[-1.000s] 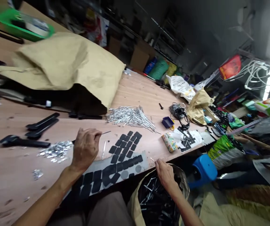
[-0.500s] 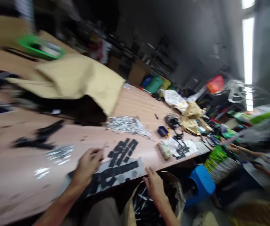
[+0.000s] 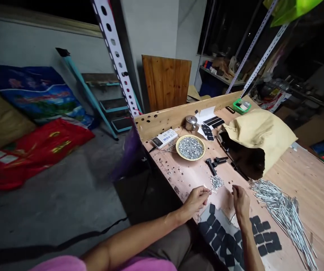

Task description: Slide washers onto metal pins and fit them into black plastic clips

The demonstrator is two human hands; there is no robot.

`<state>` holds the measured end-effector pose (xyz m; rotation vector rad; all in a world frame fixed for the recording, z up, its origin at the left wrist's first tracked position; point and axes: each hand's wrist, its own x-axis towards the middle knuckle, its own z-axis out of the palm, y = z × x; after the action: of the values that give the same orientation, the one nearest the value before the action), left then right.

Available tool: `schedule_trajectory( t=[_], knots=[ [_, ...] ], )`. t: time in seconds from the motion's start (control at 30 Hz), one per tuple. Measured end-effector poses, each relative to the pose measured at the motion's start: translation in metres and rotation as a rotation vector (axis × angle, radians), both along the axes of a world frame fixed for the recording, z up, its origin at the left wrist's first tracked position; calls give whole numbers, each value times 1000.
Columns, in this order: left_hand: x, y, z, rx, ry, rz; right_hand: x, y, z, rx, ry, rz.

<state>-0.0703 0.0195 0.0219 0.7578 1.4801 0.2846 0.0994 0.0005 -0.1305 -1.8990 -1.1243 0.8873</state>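
Observation:
My left hand rests at the near edge of the wooden table, fingers pinched together beside a small heap of shiny metal washers; what the pinch holds is too small to name. My right hand lies just to the right of it, fingers curled down over the sheet of black adhesive pads. To the right, a pile of thin metal rods is spread over the table.
A yellow bowl of washers, a small metal cup, a white device, black plastic parts, a tan paper bag and a green tray lie farther back. A perforated shelf post rises at the table's corner.
The view has swung far to the left, from the cluttered right end of the table to its left end and the floor. Both hands have come to the washer heap.

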Motion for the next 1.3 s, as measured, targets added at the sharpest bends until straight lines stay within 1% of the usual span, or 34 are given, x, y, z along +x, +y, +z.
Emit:
schedule_trajectory(
  t=[0.1, 0.23, 0.37, 0.43, 0.5, 0.57, 0.6, 0.67, 0.73, 0.8, 0.83, 0.9, 0.97, 1.07, 1.17, 1.23, 1.3],
  knots=[
    [-6, 12, 1, 27, 50, 29, -4, 21, -9, -4, -49, 55],
    [-11, 22, -3, 26, 94, 68, -13, 36, -10, -14, -84, 142],
    [-12, 24, -6, 11, 110, 68, -28, 55, 2, 1, -117, 185],
    [-11, 24, -6, 9, 103, 71, -37, 65, 11, -31, -214, 242],
    [-10, 24, -4, 4, 88, 72, -46, 75, 18, -102, -341, 324],
    [-11, 24, -2, -7, 85, 74, -55, 84, 21, -143, -422, 373],
    [-11, 24, 0, -13, 91, 77, -58, 88, 20, -134, -431, 376],
    [-12, 24, 1, -18, 108, 81, -64, 94, 16, -56, -383, 335],
    [-13, 23, 0, -14, 103, 80, -66, 99, 9, 61, -267, 263],
    [-13, 21, -1, -8, 74, 75, -60, 102, 1, 160, -139, 186],
    [-13, 20, -2, -7, 61, 72, -54, 102, -2, 199, -106, 146],
    [-12, 19, -4, -12, 53, 69, -35, 98, -7, 240, -117, 72],
    [-11, 18, -6, -28, 65, 67, -11, 89, -12, 237, -173, 6],
    [-8, 18, -7, -39, 55, 68, 23, 67, -20, 188, -208, -56],
    [-7, 21, -7, -29, 40, 68, 43, 39, -30, 137, -217, -46],
    [-6, 23, -8, -33, 54, 70, 47, 18, -35, 108, -211, -17],
    [-6, 23, -9, -43, 77, 74, 45, 0, -35, 92, -203, 12]
  ],
)
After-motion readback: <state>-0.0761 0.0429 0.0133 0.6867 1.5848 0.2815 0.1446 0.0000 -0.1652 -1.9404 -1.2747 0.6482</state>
